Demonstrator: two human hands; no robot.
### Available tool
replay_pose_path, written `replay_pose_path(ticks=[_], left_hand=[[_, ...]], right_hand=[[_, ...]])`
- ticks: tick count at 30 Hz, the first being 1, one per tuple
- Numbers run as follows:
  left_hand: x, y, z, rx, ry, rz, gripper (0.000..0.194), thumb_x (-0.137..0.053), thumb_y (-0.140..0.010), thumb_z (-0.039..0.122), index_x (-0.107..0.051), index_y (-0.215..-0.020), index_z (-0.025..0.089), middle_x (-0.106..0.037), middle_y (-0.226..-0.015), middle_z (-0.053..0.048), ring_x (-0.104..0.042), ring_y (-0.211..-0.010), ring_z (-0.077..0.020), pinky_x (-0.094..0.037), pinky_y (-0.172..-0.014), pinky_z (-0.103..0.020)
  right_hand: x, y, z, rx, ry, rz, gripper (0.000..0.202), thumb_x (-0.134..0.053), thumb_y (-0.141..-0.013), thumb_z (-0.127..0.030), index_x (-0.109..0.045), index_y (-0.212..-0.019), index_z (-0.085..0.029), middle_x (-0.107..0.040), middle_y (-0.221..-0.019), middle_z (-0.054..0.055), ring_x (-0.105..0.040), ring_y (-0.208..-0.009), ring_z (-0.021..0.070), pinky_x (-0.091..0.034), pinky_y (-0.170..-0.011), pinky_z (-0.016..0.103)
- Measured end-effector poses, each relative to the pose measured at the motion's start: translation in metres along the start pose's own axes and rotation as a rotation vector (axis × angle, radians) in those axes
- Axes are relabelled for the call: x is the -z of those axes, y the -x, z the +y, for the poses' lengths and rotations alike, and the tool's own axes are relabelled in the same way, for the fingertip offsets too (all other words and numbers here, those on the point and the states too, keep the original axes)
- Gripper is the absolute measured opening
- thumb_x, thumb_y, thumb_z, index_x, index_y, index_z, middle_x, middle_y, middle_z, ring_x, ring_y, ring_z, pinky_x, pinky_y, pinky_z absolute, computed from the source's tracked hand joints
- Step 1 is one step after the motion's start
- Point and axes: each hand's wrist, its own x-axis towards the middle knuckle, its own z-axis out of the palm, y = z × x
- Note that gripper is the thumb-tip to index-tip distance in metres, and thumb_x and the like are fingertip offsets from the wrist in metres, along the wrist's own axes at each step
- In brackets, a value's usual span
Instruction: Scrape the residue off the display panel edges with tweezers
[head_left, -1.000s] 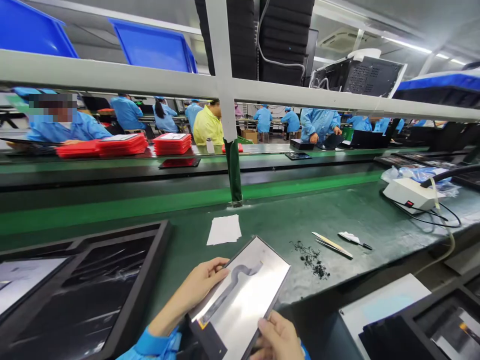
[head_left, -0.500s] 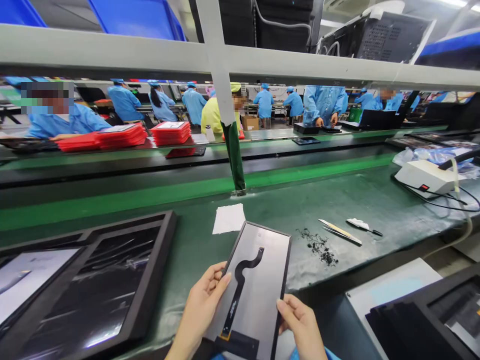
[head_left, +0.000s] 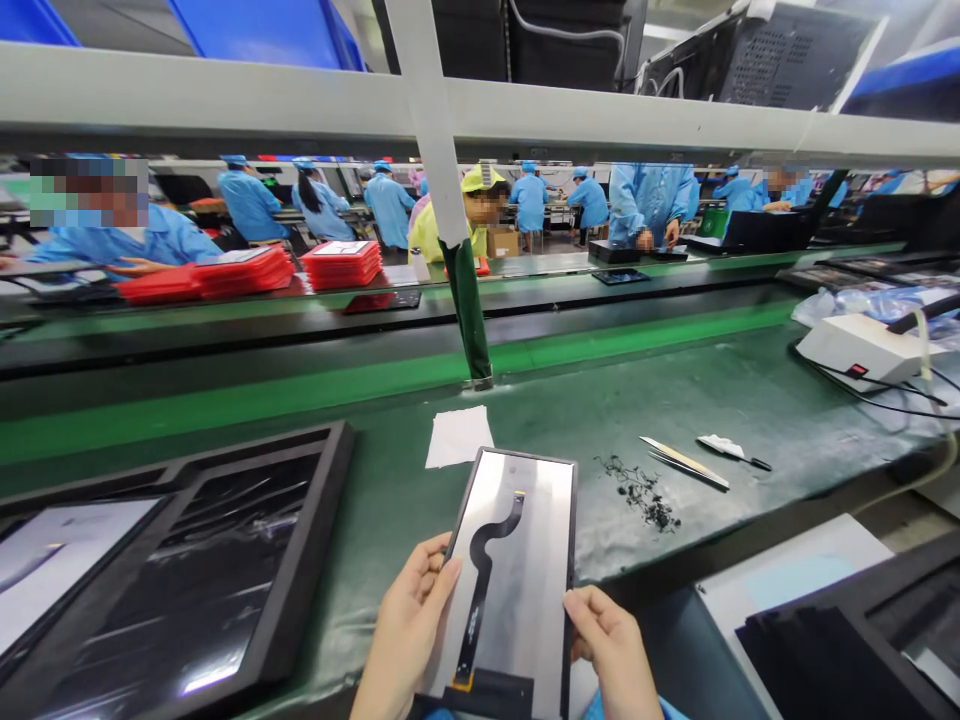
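Green worktop [head_left: 570,400], perhaps a carton [head_left: 503,243] beyond

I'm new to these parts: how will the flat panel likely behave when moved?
The flat panel is probably stiff: it shows no sag between the left hand and right hand. Its smooth, shiny face may be slippery. The thin ribbon cable on it probably flexes and could crease.

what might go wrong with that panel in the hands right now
The ribbon cable lies exposed on the panel, so it might snag or crease. The left hand and right hand hold only the edges, so the panel could slip. Black scraps on the bench nearby might dirty it.
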Motion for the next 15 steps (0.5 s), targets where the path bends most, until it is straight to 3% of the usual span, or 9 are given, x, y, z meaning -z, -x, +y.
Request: replay_pose_path(ticks=[9, 15], left_hand=[[-0.0025, 0.0028, -0.0001, 0.02, 0.034, -0.006, 0.064, -0.078, -0.058, 0.066, -0.064, -0.101, 0.021, -0.069, -0.082, -0.003, -0.068, -0.074, -0.0218, -0.055, -0.066, -0.028], [-0.0047, 0.0014, -0.0035, 0.027, 0.047, 0.025, 0.066, -0.078, -0.059, 0.068, -0.061, -0.103, 0.021, -0.067, -0.082, -0.003, -0.066, -0.073, -0.0206, -0.054, -0.066, -0.028]], right_hand=[[0.0013, -0.0013, 0.0009, -0.011, -0.004, -0.006, 0.055, -0.082, -0.061, -0.069, -0.074, -0.068, -0.015, -0.061, -0.059, 0.0, -0.052, -0.052, 0.013, -0.044, -0.05, 0.024], [0.0076, 0.0004, 0.0075, -0.078, -0.113, 0.011, 0.052, -0.086, -0.059, -0.064, -0.072, -0.075, -0.017, -0.067, -0.065, 0.003, -0.061, -0.059, 0.0174, -0.049, -0.056, 0.027]])
